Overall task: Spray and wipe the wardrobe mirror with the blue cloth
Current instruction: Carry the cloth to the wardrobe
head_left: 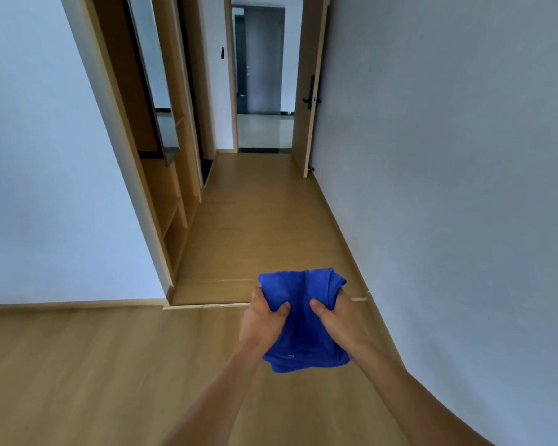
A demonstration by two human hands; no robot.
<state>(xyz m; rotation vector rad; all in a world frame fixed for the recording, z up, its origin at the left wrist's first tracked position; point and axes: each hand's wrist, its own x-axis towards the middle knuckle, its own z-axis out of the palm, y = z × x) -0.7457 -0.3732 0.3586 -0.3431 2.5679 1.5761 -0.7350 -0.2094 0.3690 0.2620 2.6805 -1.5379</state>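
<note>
A bright blue cloth [303, 320] hangs bunched between both hands, low in the middle of the view above the wooden floor. My left hand [264, 320] grips its left side with the thumb pressed into the fabric. My right hand [339, 317] grips its right side the same way. The wardrobe mirror [152, 72] is a tall narrow pane seen edge-on inside the open wooden wardrobe [171, 194] up the hallway on the left, well beyond arm's reach. No spray bottle shows in view.
A wood-floored hallway [255, 214] runs ahead between a white wall at left and a grey wall at right. A wooden door [311, 91] with a black handle stands open at the far right. A raised floor strip [207, 305] crosses just ahead.
</note>
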